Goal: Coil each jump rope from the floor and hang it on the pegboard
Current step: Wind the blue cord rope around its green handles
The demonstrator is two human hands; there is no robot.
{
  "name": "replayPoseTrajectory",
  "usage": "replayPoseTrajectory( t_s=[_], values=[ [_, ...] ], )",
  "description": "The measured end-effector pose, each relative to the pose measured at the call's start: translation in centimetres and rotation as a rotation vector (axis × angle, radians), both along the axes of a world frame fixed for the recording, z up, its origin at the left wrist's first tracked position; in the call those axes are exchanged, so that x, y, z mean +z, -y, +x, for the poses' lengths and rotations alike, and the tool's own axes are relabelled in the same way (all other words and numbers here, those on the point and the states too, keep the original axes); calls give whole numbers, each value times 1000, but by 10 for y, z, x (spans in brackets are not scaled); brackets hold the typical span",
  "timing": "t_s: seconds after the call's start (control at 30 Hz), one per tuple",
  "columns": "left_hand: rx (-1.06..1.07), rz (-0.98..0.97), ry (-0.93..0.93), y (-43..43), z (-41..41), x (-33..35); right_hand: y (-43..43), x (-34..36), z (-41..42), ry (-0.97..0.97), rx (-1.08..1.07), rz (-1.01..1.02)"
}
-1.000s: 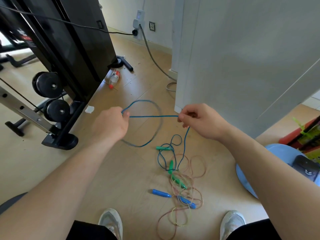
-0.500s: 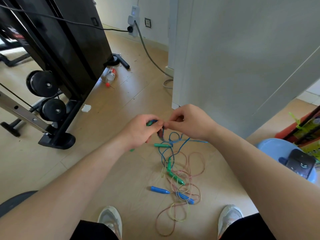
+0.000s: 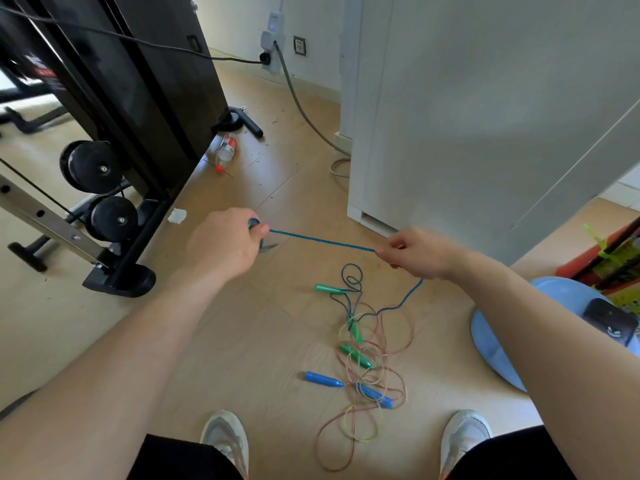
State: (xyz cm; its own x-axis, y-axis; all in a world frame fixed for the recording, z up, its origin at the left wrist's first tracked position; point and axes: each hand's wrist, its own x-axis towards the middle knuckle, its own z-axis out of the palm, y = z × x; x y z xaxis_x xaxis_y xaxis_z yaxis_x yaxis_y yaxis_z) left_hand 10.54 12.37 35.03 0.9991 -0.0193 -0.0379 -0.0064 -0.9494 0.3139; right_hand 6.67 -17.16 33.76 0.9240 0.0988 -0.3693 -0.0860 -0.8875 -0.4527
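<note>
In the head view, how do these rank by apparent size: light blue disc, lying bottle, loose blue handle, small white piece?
1. light blue disc.
2. bottle and blue handle look alike; the bottle lies farther, so unranked.
3. white piece.

The person wears black shorts (image 3: 180,459) and pale grey-white mesh sneakers, the left shoe (image 3: 225,441) and the right shoe (image 3: 464,441) each showing a hint of orange along one edge, while the forearms (image 3: 121,341), the left hand (image 3: 221,244) and the right hand (image 3: 415,256) are bare.
</note>
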Motion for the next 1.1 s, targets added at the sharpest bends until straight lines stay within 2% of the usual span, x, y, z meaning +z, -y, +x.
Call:
replayPoseTrajectory(
  t_s=[0.07,0.13,0.23,0.33,0.4,0.5,0.7,0.8,0.9,0.97,1.03,1.1],
  values=[
    [-29,82,-110,5,-7,-8,-3,2,0,91,-2,78],
    [-64,29,-158,12,-15,-11,-12,9,-2,138,23,196],
    [-177,-267,-131,29,-26,-2,-31,21,-5,156,97,273],
    [-334,-630,-295,49,-37,2,-45,28,-6,199,149,326],
    [-354,-698,-312,51,-38,2,-47,29,-4,228,137,305],
    [-295,-553,-155,46,-30,6,-41,24,0,190,79,257],
    [9,-313,93,18,-10,5,-11,-8,3,-17,-2,111],
    [76,-160,49,4,-4,-2,-5,-14,2,-45,8,70],
    [13,19,-45,6,-11,-8,-17,4,0,93,4,216],
    [-108,-154,-87,22,-22,-6,-31,23,-2,167,22,341],
    [-247,-548,-197,42,-33,-1,-42,36,-5,196,81,429],
    [-322,-761,-280,53,-39,2,-47,38,-5,227,109,428]
  ],
)
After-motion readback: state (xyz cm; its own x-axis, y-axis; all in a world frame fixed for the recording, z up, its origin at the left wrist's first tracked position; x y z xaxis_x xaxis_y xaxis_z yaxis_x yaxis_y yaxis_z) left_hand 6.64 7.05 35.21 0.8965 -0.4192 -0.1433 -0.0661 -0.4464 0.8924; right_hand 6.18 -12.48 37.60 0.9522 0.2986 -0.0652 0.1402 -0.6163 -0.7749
